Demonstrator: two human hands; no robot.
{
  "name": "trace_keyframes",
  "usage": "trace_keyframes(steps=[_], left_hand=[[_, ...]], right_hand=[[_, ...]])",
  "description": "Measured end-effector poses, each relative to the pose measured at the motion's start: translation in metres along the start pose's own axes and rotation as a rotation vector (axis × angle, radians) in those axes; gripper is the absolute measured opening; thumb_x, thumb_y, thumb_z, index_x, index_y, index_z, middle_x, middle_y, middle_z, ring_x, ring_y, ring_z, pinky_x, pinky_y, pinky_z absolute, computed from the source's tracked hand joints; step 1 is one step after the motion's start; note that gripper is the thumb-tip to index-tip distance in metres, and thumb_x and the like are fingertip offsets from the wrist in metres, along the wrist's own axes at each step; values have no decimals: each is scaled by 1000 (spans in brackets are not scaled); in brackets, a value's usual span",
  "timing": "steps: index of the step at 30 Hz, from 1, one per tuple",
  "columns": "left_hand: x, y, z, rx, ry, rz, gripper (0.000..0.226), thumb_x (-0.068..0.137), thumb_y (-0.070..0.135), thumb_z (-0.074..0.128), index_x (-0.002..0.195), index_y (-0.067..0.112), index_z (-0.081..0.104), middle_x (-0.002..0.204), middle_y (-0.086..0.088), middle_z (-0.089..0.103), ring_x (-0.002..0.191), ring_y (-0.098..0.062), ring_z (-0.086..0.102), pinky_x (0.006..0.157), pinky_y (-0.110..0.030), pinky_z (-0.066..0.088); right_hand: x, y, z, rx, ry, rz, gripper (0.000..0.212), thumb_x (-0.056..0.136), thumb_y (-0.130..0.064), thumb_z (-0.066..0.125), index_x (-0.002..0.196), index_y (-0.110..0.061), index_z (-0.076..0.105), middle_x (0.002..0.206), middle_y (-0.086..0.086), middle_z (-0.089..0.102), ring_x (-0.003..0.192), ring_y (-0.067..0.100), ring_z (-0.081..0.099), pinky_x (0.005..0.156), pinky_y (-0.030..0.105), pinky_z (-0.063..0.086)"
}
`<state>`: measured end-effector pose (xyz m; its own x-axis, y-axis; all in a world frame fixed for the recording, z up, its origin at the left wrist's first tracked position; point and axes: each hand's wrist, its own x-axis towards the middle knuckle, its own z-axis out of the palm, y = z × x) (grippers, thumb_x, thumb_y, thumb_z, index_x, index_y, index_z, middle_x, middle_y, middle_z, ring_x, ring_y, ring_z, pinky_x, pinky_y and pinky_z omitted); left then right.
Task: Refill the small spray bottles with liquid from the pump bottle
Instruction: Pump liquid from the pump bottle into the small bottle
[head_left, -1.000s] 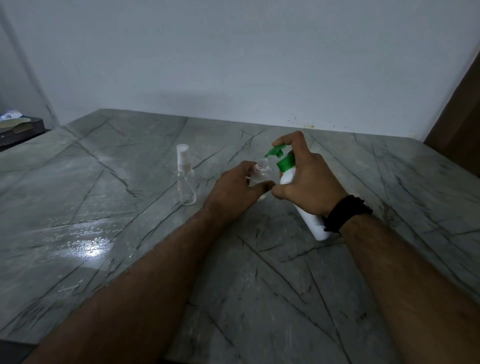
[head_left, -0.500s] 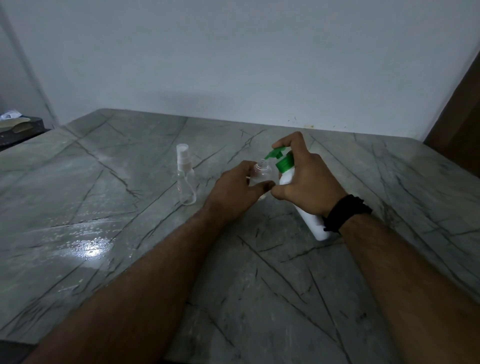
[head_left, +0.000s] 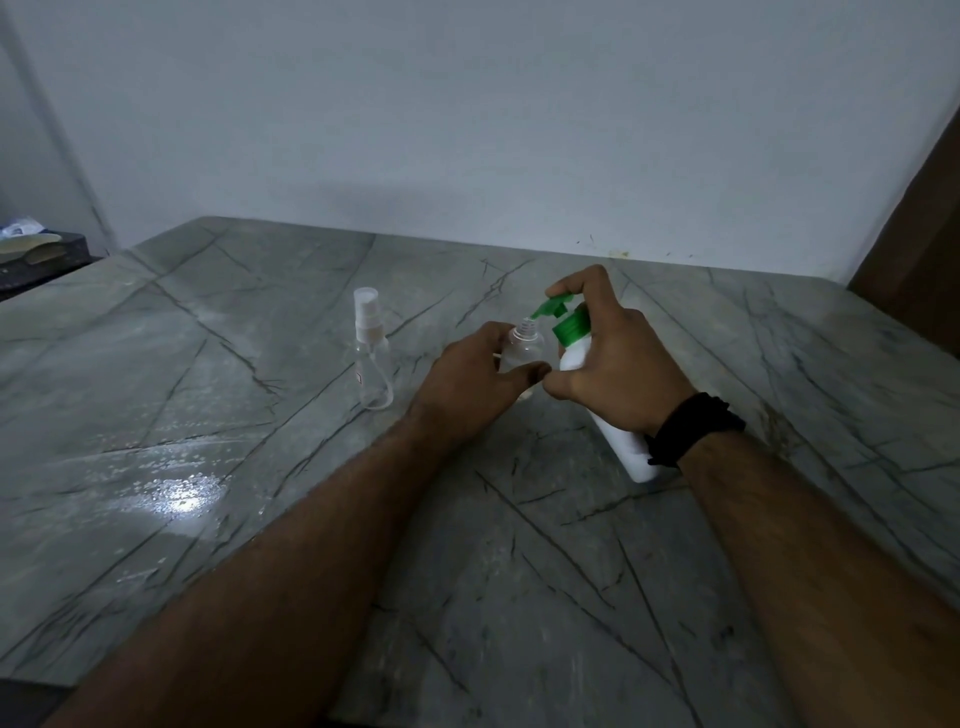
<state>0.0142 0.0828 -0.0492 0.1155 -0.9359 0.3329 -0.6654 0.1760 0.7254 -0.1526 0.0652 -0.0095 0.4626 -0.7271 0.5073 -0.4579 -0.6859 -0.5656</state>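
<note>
Head view shows two hands working at the centre of a grey veined tabletop (head_left: 260, 364). Left hand (head_left: 470, 384) is closed around an uncapped small spray bottle (head_left: 525, 347), steadying it upright so its open neck faces up. Right hand (head_left: 618, 364) grips the white pump bottle (head_left: 621, 441), which leans toward 11 o'clock with its base still on the tabletop; a fingertip rests on the green pump head (head_left: 553, 306). The tilt brings the green nozzle tip directly over the open neck, evidently so that dispensed liquid drops inside rather than onto the stone. Whether liquid is flowing cannot be determined.

Count: one pump bottle; two small spray bottles. The second spray bottle (head_left: 371, 358) stands capped at 9 o'clock from the held one, near but apart, untouched. Its fill level is unclear. No loose spray cap is visible. A black wristband (head_left: 693, 428) sits on the right wrist.

Assessment: filling of the first bottle is in hand; the capped one appears to be awaiting its turn.
</note>
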Motion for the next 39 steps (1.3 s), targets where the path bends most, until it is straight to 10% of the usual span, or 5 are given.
trace_keyframes(steps=[39], left_hand=[[4, -8, 4, -7, 13, 14, 57, 81, 53, 68, 129, 25, 52, 123, 5, 64, 93, -3, 55, 69, -13, 41]], right_hand=[[1, 0, -1, 11, 1, 10, 76, 61, -17, 81, 120, -36, 39, 90, -11, 63, 70, 7, 63, 58, 18, 49]])
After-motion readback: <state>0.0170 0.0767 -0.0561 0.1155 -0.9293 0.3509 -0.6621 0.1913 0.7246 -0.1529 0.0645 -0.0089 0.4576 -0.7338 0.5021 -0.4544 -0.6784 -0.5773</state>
